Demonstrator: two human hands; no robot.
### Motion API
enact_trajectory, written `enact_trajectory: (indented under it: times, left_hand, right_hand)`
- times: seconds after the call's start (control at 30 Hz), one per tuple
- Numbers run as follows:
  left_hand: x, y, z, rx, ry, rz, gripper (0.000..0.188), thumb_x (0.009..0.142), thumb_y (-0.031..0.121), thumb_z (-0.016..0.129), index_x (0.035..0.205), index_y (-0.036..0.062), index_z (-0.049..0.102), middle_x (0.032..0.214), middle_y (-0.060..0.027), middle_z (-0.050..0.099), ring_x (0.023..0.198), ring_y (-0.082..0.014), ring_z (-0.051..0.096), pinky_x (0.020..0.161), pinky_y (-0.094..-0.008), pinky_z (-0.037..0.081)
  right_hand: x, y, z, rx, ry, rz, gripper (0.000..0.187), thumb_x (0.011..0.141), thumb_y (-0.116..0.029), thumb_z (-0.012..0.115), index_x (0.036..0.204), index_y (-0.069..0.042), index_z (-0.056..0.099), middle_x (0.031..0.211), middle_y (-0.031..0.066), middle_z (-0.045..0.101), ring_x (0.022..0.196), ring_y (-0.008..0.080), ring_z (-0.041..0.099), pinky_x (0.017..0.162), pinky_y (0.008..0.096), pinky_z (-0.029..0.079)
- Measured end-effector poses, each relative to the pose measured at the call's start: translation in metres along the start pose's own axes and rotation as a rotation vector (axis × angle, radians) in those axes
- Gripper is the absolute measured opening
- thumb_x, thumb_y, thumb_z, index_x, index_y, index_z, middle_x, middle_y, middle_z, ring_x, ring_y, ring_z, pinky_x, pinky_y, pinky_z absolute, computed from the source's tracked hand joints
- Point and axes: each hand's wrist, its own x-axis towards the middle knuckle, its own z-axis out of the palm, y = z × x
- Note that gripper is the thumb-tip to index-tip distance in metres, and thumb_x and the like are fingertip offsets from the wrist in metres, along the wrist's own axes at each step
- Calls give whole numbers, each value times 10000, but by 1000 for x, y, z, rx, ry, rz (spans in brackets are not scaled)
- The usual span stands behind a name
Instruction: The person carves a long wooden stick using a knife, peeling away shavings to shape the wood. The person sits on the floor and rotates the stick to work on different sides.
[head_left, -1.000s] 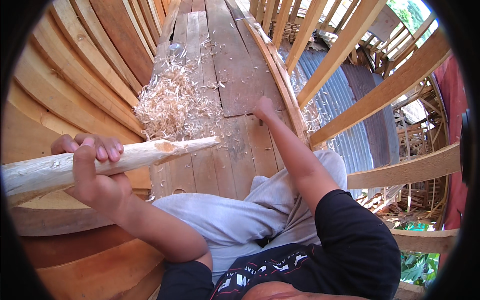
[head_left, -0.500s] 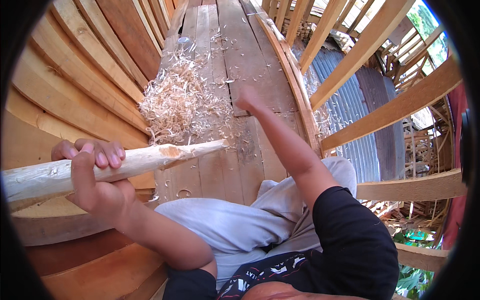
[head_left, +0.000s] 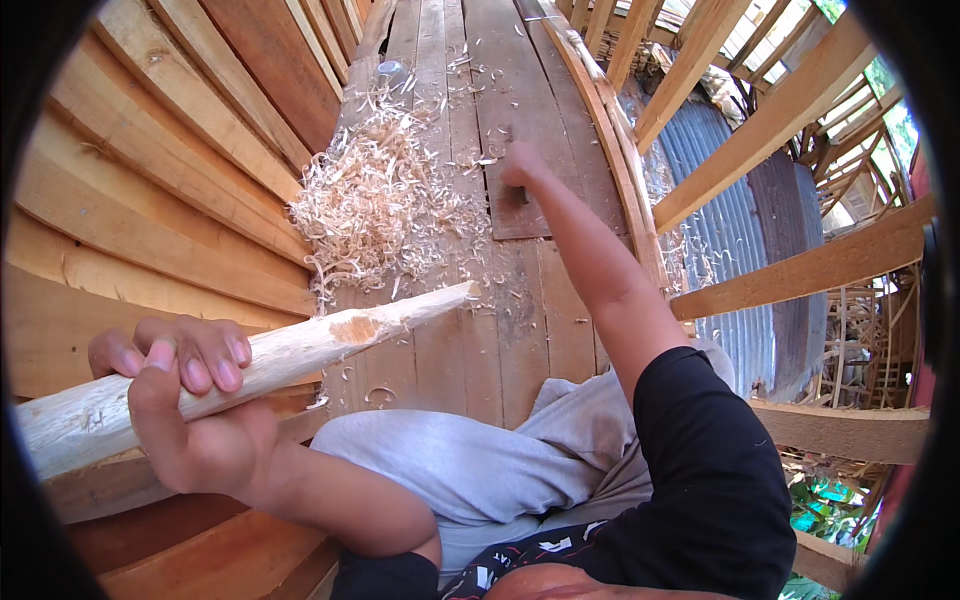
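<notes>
My left hand (head_left: 195, 420) is wrapped round a pale, peeled wooden pole (head_left: 310, 352). The pole tapers to a cut point at its right end and has a brown scraped patch near that tip. Its left end runs out of the picture. Stretched far out over the floorboards, my right hand (head_left: 524, 165) is closed and somewhat blurred. Something dark shows at its upper and lower sides, too indistinct to name. The right hand is apart from the pole, beyond its tip.
A heap of curled wood shavings (head_left: 375, 195) lies on the plank floor (head_left: 520, 330). Past it stands a small clear container (head_left: 391, 73). Upright boards (head_left: 190, 170) line the left; a slatted wooden railing (head_left: 760, 115) runs along the right, with corrugated metal (head_left: 715, 185) beyond.
The view has shifted slightly, and the pole tilts up more toward its tip. My right hand stays stretched out, a little farther away, and the dark thing at it shows more.
</notes>
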Motion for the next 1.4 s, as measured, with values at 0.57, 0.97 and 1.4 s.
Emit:
enact_trajectory:
  times: [0.57, 0.97, 1.4]
  left_hand:
    - [-3, 17, -10, 6, -17, -45, 159, 797, 49, 522, 894, 110, 411, 602, -25, 407, 481, -119, 384, 509, -294, 397]
    - [-3, 14, -14, -38, -82, -71, 161, 790, -3, 511, 899, 84, 430, 619, -34, 445, 491, -120, 404, 503, -290, 403]
    - [-7, 19, -4, -96, -125, -141, 197, 739, -39, 561, 858, 74, 453, 618, -39, 442, 475, -128, 432, 487, -296, 425]
  right_hand:
    - [-75, 5, 10, 80, 81, 263, 248, 732, -132, 611, 912, 12, 702, 1017, 244, 661, 970, 364, 649, 818, 412, 536]
    - [-168, -74, -11, 257, -31, 158, 259, 780, -111, 623, 989, 32, 677, 1075, 232, 645, 1021, 356, 628, 851, 397, 525]
    - [-196, -127, 4, 230, -192, 113, 242, 828, -111, 589, 1013, 18, 679, 1144, 224, 611, 1066, 338, 612, 867, 355, 527]
